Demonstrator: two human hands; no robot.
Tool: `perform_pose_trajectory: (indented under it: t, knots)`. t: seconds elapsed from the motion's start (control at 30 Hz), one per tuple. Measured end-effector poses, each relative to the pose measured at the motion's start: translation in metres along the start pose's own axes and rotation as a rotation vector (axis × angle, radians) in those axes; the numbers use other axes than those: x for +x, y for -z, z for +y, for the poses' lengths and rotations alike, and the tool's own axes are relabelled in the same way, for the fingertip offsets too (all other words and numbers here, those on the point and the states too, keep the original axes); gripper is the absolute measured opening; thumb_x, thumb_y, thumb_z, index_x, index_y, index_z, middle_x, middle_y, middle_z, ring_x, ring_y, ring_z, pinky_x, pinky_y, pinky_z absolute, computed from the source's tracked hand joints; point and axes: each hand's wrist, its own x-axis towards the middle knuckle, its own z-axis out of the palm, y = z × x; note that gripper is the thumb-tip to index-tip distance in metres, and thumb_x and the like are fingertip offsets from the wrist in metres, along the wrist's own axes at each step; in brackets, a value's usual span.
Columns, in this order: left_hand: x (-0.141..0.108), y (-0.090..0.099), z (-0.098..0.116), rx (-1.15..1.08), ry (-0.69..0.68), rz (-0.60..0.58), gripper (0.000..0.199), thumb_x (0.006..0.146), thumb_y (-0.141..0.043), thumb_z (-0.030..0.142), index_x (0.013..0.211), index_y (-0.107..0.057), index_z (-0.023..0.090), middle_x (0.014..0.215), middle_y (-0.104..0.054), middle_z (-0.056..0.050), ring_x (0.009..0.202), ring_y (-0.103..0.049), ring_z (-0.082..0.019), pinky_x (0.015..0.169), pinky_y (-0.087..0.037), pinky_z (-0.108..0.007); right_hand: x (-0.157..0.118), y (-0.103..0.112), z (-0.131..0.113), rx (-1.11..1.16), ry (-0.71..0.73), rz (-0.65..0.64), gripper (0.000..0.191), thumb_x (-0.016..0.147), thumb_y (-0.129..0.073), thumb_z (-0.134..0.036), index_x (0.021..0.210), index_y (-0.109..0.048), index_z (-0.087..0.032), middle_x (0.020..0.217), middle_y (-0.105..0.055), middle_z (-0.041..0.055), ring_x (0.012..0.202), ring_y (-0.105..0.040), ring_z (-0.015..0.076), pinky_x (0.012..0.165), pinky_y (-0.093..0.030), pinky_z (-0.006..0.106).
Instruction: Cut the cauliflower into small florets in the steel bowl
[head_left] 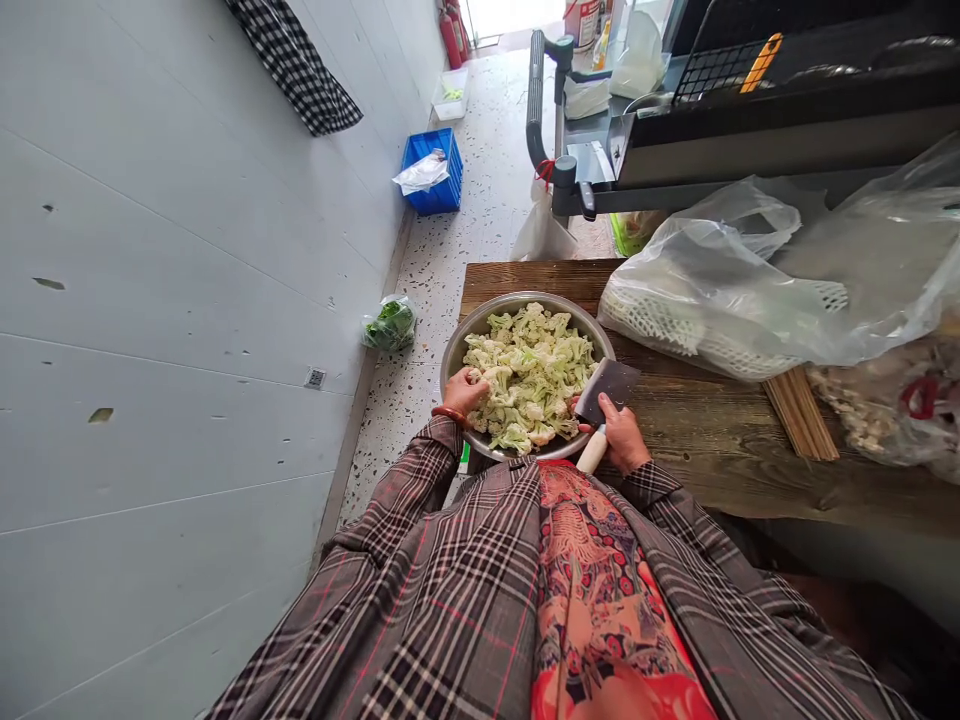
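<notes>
A wide metal basin point(452, 355) full of cut cauliflower florets point(536, 360) stands at the left end of the wooden table. My left hand point(465, 391) is at the basin's left side, its fingers closed around a cauliflower floret point(493, 380). On the other side my right hand point(621, 432) grips a cleaver point(609, 388) near where the blade meets its pale handle. The broad dark blade lies tilted over the basin's right rim. Part of the right fingers is hidden behind the blade.
Clear plastic bags point(720, 290) with white foam netting lie on the wooden table point(690, 430), beside a bundle of wooden sticks point(801, 415). A cart point(566, 140) stands beyond. A blue crate point(435, 170) and bagged greens point(391, 325) rest on the floor by the wall.
</notes>
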Motion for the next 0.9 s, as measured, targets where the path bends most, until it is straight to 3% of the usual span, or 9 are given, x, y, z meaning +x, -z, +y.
perform_pose_trajectory:
  t: [0.1,0.2,0.3,0.37,0.5,0.6,0.77,0.9]
  knots:
    - [-0.009,0.014,0.000,-0.150,0.053,-0.005,0.047,0.073,-0.050,0.030,0.117,-0.054,0.014,0.083,-0.062,-0.002,0.062,-0.055,-0.010,0.058,-0.047,-0.023,0.001,0.002,0.002,-0.014,0.001,-0.010,0.035,0.078,-0.063,-0.043,0.101,-0.062,-0.016,0.102,-0.073,0.0093,0.088,-0.071,0.0247,0.050,-0.059,0.028]
    - [-0.022,0.020,0.006,-0.468,0.123,-0.110,0.061,0.072,-0.050,0.032,0.130,-0.044,0.018,0.084,-0.062,-0.002,0.058,-0.055,-0.009,0.056,-0.048,-0.024,0.000,0.003,0.001,-0.033,-0.009,-0.033,0.035,0.079,-0.062,-0.044,0.102,-0.062,-0.017,0.101,-0.073,0.0082,0.085,-0.071,0.0236,0.049,-0.059,0.029]
    - [-0.034,0.019,0.017,-0.826,0.155,-0.249,0.072,0.066,-0.055,0.027,0.136,-0.040,0.023,0.091,-0.063,-0.003,0.062,-0.057,-0.009,0.059,-0.050,-0.025,-0.006,-0.002,-0.008,-0.041,0.009,-0.035,0.035,0.078,-0.063,-0.046,0.100,-0.062,-0.019,0.095,-0.074,0.0060,0.085,-0.071,0.0222,0.057,-0.061,0.031]
    - [-0.041,0.017,0.025,-0.910,0.150,-0.283,0.072,0.063,-0.057,0.023,0.134,-0.044,0.022,0.095,-0.065,-0.004,0.065,-0.059,-0.010,0.062,-0.051,-0.025,-0.012,-0.010,-0.018,-0.044,0.045,-0.051,0.036,0.077,-0.065,-0.048,0.098,-0.064,-0.020,0.095,-0.074,0.0056,0.089,-0.070,0.0216,0.066,-0.061,0.032]
    - [-0.055,0.010,0.040,-0.963,0.133,-0.298,0.064,0.063,-0.064,0.021,0.126,-0.053,0.019,0.104,-0.066,-0.005,0.073,-0.061,-0.011,0.069,-0.052,-0.026,-0.027,-0.032,-0.041,-0.121,0.172,-0.180,0.041,0.074,-0.069,-0.050,0.102,-0.068,-0.019,0.104,-0.073,0.0045,0.101,-0.066,0.0201,0.087,-0.055,0.032]
    - [-0.067,0.003,0.049,-0.950,0.075,-0.324,0.062,0.063,-0.068,0.022,0.124,-0.055,0.019,0.107,-0.065,-0.006,0.079,-0.062,-0.012,0.069,-0.052,-0.025,-0.036,-0.049,-0.050,-0.261,0.252,-0.278,0.043,0.073,-0.070,-0.053,0.099,-0.071,-0.019,0.101,-0.073,0.0040,0.099,-0.065,0.0211,0.093,-0.051,0.036]
    - [-0.083,0.000,0.047,-0.828,0.035,-0.494,0.063,0.068,-0.071,0.038,0.126,-0.055,0.019,0.110,-0.064,-0.010,0.082,-0.064,-0.016,0.069,-0.053,-0.028,-0.042,-0.059,-0.048,-0.308,0.315,-0.329,0.042,0.075,-0.068,-0.053,0.097,-0.072,-0.018,0.096,-0.073,0.0048,0.091,-0.065,0.0206,0.089,-0.051,0.033]
    - [-0.085,0.013,0.047,-0.676,-0.101,-0.486,0.080,0.068,-0.073,0.047,0.139,-0.043,0.025,0.141,-0.045,-0.014,0.111,-0.058,-0.024,0.081,-0.052,-0.032,-0.043,-0.053,-0.046,-0.440,0.402,-0.344,0.035,0.079,-0.064,-0.051,0.082,-0.072,-0.017,0.076,-0.070,0.0026,0.070,-0.060,0.0167,0.071,-0.051,0.029]
